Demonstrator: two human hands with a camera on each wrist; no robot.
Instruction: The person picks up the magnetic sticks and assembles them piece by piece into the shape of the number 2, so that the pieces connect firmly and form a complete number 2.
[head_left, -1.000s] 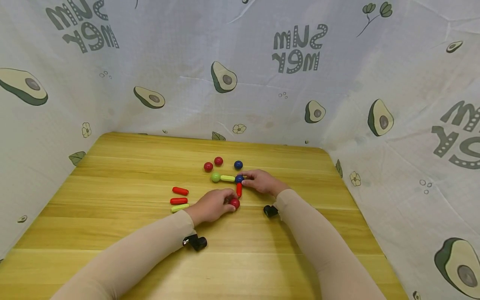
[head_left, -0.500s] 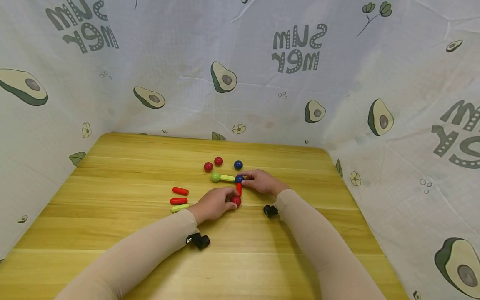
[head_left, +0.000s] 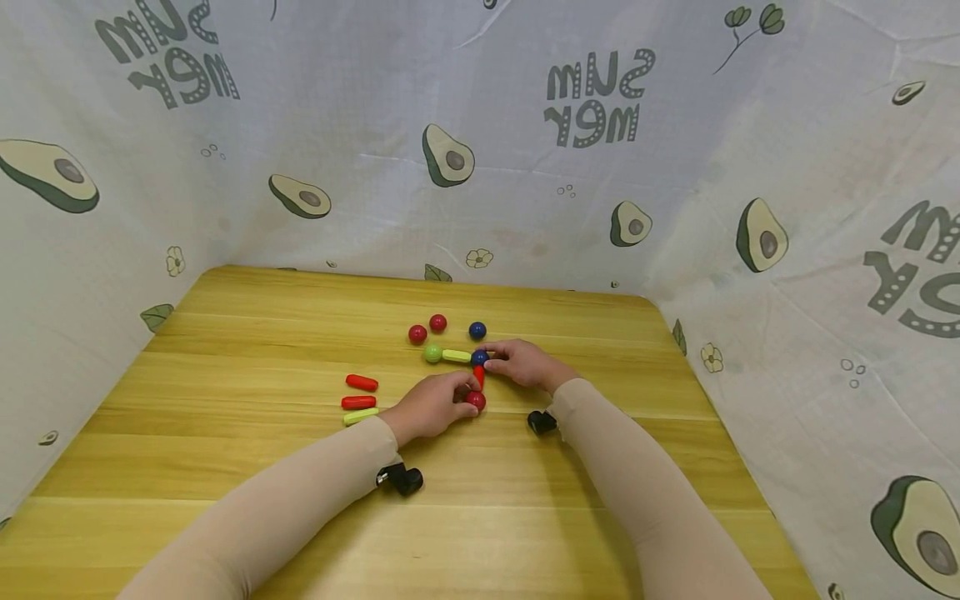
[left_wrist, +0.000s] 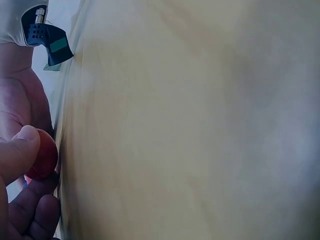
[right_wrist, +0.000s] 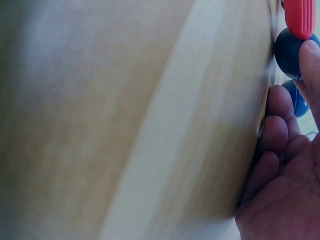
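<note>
My left hand (head_left: 435, 406) pinches a red ball (head_left: 476, 402) between thumb and fingers, right at the near end of a red stick (head_left: 479, 377). That stick's far end meets a blue ball (head_left: 480, 358), which my right hand (head_left: 525, 365) pinches from the right side. From the blue ball a yellow-green stick (head_left: 456, 356) runs left to a green ball (head_left: 432, 353). In the left wrist view the thumb presses on the red ball (left_wrist: 46, 155). The right wrist view has the thumb on the blue ball (right_wrist: 289, 54), with the ribbed red stick (right_wrist: 301, 17) against it.
Behind the joined pieces lie two loose red balls (head_left: 417, 334) and a loose blue ball (head_left: 477, 331). Left of my left hand are two red sticks (head_left: 358, 402) and a yellow-green stick (head_left: 361, 416). A printed cloth (head_left: 360, 225) hangs around the wooden table (head_left: 480, 533).
My left hand has moved slightly right and away from me, bringing the red ball up to the red stick's near end. My right hand has stayed at the blue ball.
</note>
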